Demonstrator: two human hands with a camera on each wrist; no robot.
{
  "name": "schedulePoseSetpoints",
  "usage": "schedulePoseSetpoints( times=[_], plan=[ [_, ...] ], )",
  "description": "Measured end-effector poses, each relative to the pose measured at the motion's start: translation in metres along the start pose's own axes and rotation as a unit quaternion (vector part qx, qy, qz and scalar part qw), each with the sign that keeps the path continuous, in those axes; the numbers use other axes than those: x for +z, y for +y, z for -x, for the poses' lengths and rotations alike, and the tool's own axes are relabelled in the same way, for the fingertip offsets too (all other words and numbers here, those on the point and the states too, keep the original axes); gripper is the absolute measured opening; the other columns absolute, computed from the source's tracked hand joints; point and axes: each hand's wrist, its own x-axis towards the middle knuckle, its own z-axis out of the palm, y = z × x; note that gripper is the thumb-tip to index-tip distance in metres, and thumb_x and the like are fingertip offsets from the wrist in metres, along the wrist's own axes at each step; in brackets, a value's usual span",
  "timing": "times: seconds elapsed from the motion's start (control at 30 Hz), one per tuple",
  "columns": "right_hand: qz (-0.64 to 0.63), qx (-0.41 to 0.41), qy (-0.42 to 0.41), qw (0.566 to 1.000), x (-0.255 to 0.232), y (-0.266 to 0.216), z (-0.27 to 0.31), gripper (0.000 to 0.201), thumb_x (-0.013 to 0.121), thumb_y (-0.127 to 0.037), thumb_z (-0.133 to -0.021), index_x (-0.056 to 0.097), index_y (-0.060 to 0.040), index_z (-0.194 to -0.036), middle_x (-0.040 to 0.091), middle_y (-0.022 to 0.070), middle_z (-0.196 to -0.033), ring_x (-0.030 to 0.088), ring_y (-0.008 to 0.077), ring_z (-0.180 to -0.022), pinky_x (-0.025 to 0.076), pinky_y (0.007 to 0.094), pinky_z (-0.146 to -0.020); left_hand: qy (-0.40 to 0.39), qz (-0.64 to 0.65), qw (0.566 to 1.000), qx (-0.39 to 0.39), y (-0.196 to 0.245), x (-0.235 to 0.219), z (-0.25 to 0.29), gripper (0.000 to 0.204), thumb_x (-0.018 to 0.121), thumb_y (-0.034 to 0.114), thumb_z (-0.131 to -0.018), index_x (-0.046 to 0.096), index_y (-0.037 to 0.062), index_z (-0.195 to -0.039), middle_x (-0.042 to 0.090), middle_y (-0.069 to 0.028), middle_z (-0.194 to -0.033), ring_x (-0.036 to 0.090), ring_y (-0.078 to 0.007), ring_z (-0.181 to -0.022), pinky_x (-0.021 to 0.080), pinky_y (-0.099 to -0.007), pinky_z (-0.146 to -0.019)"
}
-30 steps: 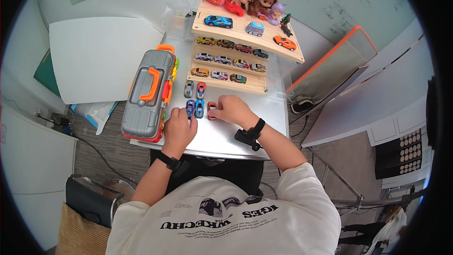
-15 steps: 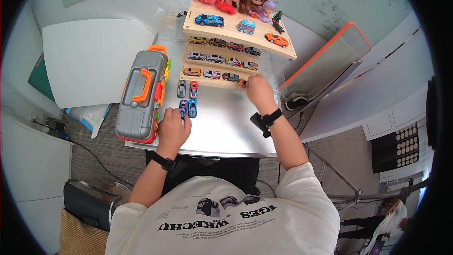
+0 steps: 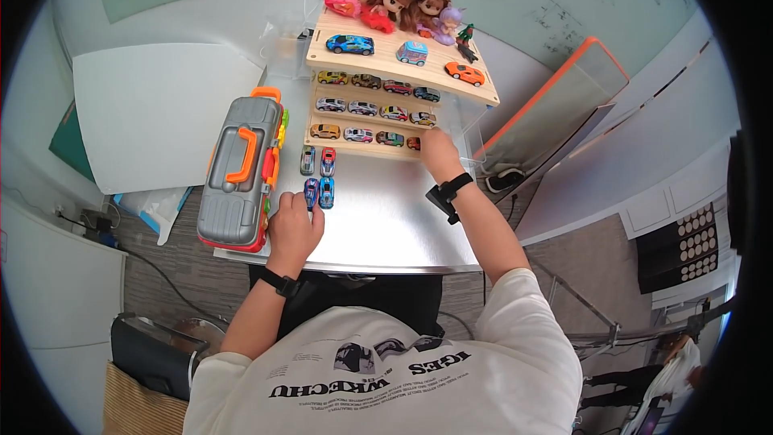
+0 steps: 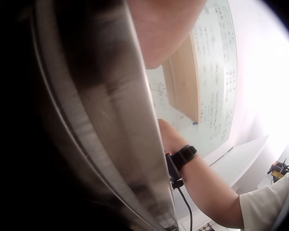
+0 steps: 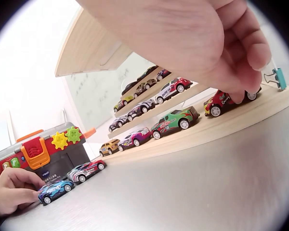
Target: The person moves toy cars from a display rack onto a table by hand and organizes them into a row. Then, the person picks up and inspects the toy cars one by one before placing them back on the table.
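My right hand (image 3: 440,155) is at the right end of the lowest wooden shelf. Its thumb and fingers pinch a red toy car (image 5: 226,101), which sits on that shelf beside a green toy car (image 5: 176,122). On the metal table, my left hand (image 3: 294,229) rests with finger and thumb about the rear of a dark blue toy car (image 3: 311,192). A light blue toy car (image 3: 326,192) stands right beside it. Behind these are a grey-green toy car (image 3: 307,160) and a red-and-blue one (image 3: 328,162).
Several toy cars stand in rows on the stepped wooden rack (image 3: 378,150). Its top board (image 3: 378,60) bears larger cars, dolls and a small figure. A grey toy toolbox (image 3: 233,177) with orange handles stands left. A teal binder clip (image 5: 280,78) grips the shelf's right end.
My right hand has carried the red toy car from the table, beside the blue cars, up to the right end of the lowest shelf. The left hand has stayed at the dark blue car.
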Motion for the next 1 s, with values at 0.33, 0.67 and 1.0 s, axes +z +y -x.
schedulePoseSetpoints(
  times=[0.33,0.67,1.0],
  plan=[
    [-0.247,-0.084,0.029,0.965,0.009,-0.028,0.047,0.01,0.07,-0.01,-0.085,0.069,0.0003,-0.084,0.072,0.0198,-0.078,0.073,0.0325,-0.074,0.057,0.0424,-0.062,0.012,-0.011,1.0,0.008,0.003,0.0,0.0,0.034,0.072,0.02,-0.087,0.066,-0.0044,-0.111,0.062,-0.0188,-0.1,0.068,-0.0397,-0.083,0.058,-0.047,-0.07],
    [-0.837,-0.015,-0.152,0.526,0.044,-0.064,0.063,0.038,0.07,0.003,-0.09,0.041,-0.0145,-0.072,0.047,-0.0035,-0.063,0.044,0.008,-0.05,0.032,0.0265,-0.046,-0.007,-0.106,0.991,0.077,0.024,-0.002,-0.014,0.063,0.075,0.033,-0.087,0.058,-0.0025,-0.136,0.053,-0.0333,-0.13,0.054,-0.0489,-0.118,0.041,-0.0598,-0.103],
    [-0.919,0.062,-0.123,0.37,0.05,-0.041,0.061,0.038,0.063,0.006,-0.092,0.039,-0.0153,-0.072,0.041,-0.0047,-0.062,0.032,0.0065,-0.047,0.023,0.0272,-0.042,-0.084,-0.135,0.984,0.082,0.023,0.042,-0.039,0.072,0.072,0.029,-0.091,0.047,0.0026,-0.153,0.04,-0.0394,-0.153,0.043,-0.0548,-0.139,0.036,-0.0606,-0.115]
  ],
)
